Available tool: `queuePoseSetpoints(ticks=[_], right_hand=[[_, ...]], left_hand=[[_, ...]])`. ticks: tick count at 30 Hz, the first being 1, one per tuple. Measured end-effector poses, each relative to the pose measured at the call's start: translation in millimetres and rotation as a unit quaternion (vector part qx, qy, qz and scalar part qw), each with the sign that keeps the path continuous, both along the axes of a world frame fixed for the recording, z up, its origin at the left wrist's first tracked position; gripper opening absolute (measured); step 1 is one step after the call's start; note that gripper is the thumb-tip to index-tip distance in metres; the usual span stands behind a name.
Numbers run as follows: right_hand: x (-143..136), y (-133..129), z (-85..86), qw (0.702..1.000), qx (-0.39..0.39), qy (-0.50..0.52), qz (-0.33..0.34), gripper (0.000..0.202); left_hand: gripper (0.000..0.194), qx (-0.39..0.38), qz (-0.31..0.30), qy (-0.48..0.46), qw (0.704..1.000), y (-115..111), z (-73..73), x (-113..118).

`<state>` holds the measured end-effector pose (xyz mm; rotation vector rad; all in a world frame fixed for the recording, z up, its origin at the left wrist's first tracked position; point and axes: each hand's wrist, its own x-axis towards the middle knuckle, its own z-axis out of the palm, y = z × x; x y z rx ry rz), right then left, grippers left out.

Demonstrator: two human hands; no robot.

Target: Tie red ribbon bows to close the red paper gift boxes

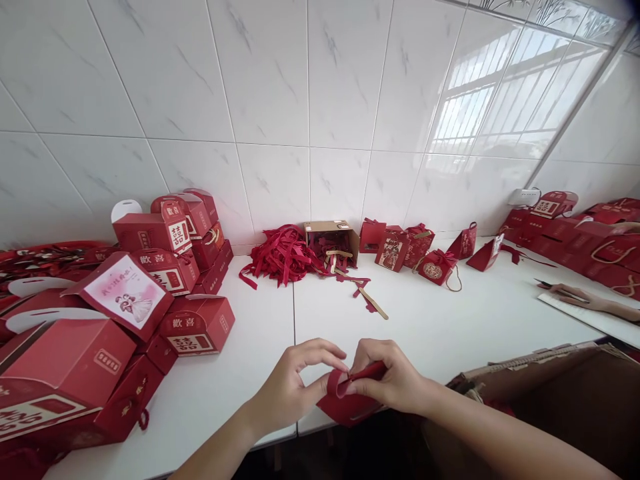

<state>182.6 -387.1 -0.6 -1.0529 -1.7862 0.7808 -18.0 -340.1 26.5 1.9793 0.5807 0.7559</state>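
Observation:
At the table's front edge, a small red gift box [350, 408] is between my two hands. A loop of red ribbon [337, 385] stands up from its top. My left hand [295, 383] pinches the ribbon between thumb and fingertips. With bent fingers, my right hand [390, 377] grips the top of the box beside the loop. The fingers hide part of the box top and the ribbon's ends.
Red boxes [200, 323] are stacked at left. Against the wall lie a ribbon heap [283, 257], a small carton [330, 230] and several small gift boxes [393, 250]. A big cardboard box [560, 400] stands front right; another person's hand [575, 297] holds a pen over paper.

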Motion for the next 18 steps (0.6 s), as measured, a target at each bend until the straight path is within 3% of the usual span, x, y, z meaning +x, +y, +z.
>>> queuePoseSetpoints(ticks=[7, 18], right_hand=[[-1, 1, 0.8, 1.0, 0.002, 0.015, -0.008, 0.026], [-1, 4, 2.2, 0.998, -0.06, 0.027, -0.017, 0.026]], left_hand=[[0.016, -0.041, 0.035, -0.025, 0.998, -3, -9.2, 9], [0.012, -0.058, 0.05, -0.025, 0.997, -4, -6.4, 14]])
